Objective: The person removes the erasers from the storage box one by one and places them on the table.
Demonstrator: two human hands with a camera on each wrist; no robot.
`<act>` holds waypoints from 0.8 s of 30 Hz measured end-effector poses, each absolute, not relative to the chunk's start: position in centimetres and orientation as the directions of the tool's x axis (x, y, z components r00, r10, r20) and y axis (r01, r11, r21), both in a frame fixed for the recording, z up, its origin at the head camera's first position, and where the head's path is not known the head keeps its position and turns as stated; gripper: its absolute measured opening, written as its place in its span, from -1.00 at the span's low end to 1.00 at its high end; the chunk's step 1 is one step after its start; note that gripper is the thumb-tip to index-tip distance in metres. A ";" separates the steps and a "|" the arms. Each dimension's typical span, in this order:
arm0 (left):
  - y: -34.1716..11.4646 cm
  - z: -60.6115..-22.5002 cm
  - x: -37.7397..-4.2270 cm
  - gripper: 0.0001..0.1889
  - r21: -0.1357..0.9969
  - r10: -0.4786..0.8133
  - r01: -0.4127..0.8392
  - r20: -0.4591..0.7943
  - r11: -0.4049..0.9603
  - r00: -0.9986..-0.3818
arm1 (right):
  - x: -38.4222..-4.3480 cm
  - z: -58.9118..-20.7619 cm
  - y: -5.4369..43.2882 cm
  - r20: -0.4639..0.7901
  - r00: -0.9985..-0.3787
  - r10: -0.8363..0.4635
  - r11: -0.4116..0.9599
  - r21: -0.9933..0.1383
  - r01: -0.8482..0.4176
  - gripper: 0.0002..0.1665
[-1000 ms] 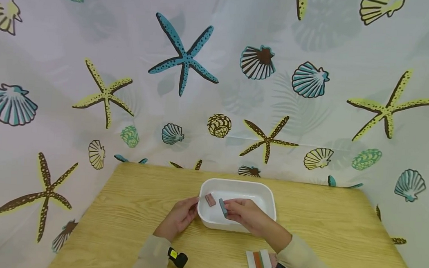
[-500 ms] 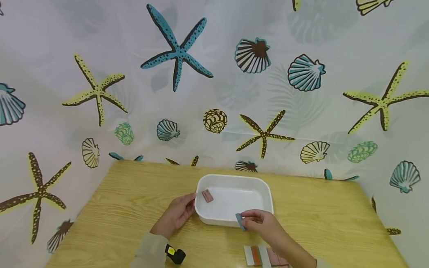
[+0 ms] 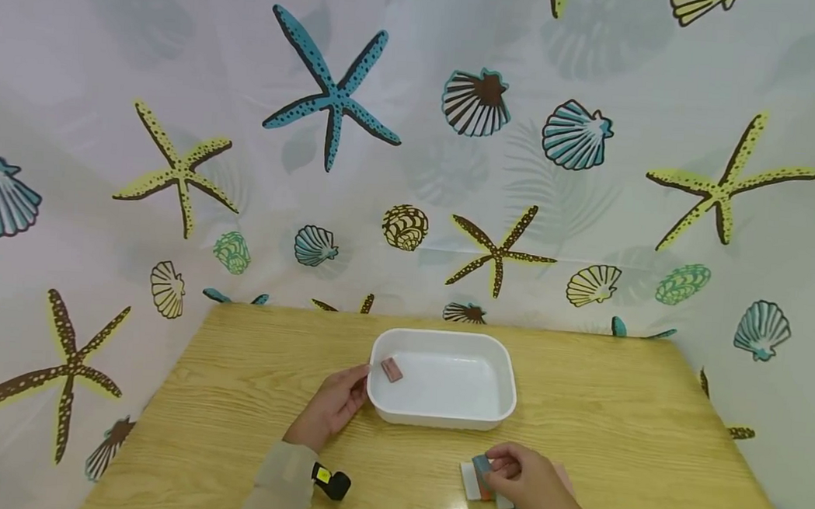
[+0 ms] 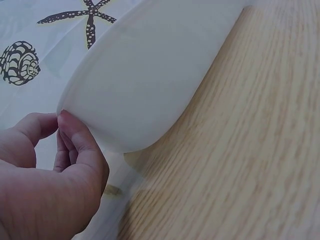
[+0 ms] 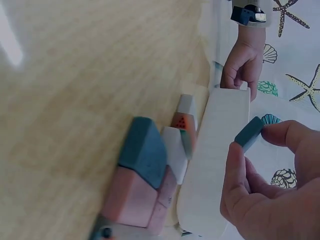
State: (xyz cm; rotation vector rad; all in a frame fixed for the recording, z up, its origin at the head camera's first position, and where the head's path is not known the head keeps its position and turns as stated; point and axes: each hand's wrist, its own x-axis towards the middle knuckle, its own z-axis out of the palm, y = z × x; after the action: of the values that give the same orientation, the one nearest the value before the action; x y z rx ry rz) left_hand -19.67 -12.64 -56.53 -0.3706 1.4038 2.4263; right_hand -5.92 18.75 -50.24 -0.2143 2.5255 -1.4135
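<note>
My left hand pinches the left rim of a white plastic tub between thumb and fingers, as the left wrist view also shows. Inside the tub, at its left end, lies a small pink eraser. My right hand is in front of the tub, low over a group of erasers. Between its thumb and index finger it pinches a blue-grey eraser. In the right wrist view the group has a larger blue eraser, a pink one and a white one, lying side by side.
A wooden table carries everything. Behind and beside it hangs a white cloth printed with starfish and shells. A white eraser with an orange band lies nearest the tub in the right wrist view.
My right hand has moved from over the tub toward me and to the right, carrying the blue-grey eraser to the group on the table. My left hand has stayed at the rim.
</note>
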 end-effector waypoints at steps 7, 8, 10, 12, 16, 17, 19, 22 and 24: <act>-13.0 -56.0 -19.7 -0.54 0.798 0.138 -0.390 -0.370 -0.460 -0.919 | -4.1 -51.6 19.2 -0.128 -0.980 -0.155 0.564 -0.826 0.018 -0.62; -13.1 -55.9 -19.7 -0.54 0.800 0.135 -0.392 -0.373 -0.455 -0.918 | -3.9 -51.8 19.2 -0.125 -0.982 -0.138 0.577 -0.816 0.023 -0.61; -13.1 -55.8 -19.6 -0.53 0.803 0.136 -0.395 -0.375 -0.447 -0.917 | -3.6 -52.2 19.2 -0.120 -0.986 -0.113 0.609 -0.793 0.026 -0.61; -13.1 -55.8 -19.6 -0.55 0.799 0.138 -0.398 -0.378 -0.451 -0.916 | -3.2 -52.4 19.2 -0.128 -0.988 -0.087 0.647 -0.762 0.042 -0.60; -13.0 -56.1 -19.6 -0.56 0.806 0.139 -0.384 -0.362 -0.450 -0.922 | -2.9 -52.9 19.2 -0.185 -0.981 -0.053 0.714 -0.694 0.092 -0.60; -12.9 -56.2 -19.6 -0.57 0.809 0.140 -0.379 -0.356 -0.450 -0.924 | -2.8 -53.0 19.2 -0.200 -0.979 -0.041 0.725 -0.680 0.108 -0.61; -12.9 -56.3 -19.6 -0.57 0.816 0.139 -0.371 -0.347 -0.443 -0.928 | -2.7 -53.2 19.2 -0.221 -0.975 -0.033 0.740 -0.661 0.124 -0.61; -12.8 -56.4 -19.6 -0.58 0.814 0.133 -0.372 -0.351 -0.447 -0.927 | -2.6 -53.4 19.0 -0.267 -0.964 -0.008 0.756 -0.632 0.169 -0.61; -12.8 -56.4 -19.6 -0.57 0.814 0.131 -0.371 -0.351 -0.447 -0.927 | -2.4 -53.5 18.8 -0.307 -0.952 0.000 0.757 -0.622 0.201 -0.61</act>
State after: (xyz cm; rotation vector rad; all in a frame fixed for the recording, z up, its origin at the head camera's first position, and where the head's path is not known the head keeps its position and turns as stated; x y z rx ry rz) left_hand -19.62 -12.76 -56.41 -0.3422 1.4487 2.4211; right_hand -2.41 18.82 -53.47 0.1562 2.6662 -0.9917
